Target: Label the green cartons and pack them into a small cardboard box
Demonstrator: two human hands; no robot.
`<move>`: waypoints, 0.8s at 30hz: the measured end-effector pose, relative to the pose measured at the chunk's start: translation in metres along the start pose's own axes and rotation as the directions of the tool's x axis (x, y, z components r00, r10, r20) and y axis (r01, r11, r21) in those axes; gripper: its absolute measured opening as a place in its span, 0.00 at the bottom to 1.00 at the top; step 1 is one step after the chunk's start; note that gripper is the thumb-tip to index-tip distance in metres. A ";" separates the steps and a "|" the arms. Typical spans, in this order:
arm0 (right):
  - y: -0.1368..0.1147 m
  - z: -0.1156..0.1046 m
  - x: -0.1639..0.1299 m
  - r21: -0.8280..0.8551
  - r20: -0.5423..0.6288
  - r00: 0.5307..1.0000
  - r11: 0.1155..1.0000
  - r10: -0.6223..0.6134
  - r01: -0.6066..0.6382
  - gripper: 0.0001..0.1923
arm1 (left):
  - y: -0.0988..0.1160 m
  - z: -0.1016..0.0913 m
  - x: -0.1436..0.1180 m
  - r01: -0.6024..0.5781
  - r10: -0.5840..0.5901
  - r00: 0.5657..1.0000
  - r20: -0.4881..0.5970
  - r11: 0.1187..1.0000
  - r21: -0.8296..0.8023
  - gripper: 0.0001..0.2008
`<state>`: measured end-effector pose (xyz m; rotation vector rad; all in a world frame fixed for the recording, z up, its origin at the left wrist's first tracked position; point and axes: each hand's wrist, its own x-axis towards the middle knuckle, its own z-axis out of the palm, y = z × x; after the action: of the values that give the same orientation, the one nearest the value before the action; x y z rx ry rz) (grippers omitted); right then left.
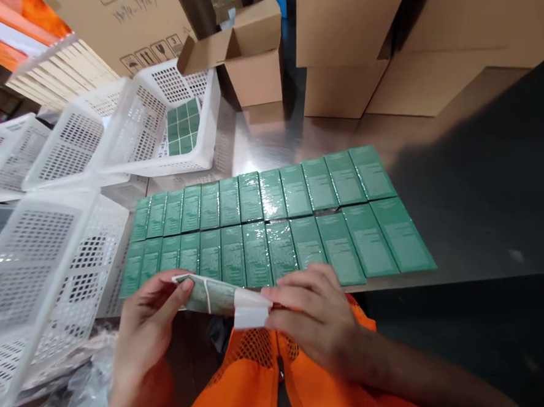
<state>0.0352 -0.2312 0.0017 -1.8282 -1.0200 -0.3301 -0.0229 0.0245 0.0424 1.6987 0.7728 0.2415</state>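
Because gripping both ends likely steadies it, the green sheet [223, 295] sits in front of rowed green boxes [256, 242], left hand [147, 325] fingers pinched on one end, right hand [323, 311] fingers on the white flap [250, 317].

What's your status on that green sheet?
Left hand pinching sheet by one end. Right hand on its white end. Two rows of green packs just beyond.
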 end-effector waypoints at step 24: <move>0.160 -0.034 0.131 0.356 0.429 0.669 0.567 0.607 -0.743 0.11 | 0.029 0.122 0.085 -0.309 -0.007 0.800 0.600 0.852 0.423 0.18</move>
<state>0.2448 -0.2217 -0.0007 -1.6328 -0.4055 0.6369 0.1181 -0.0227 0.0138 2.1786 0.2225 -0.4104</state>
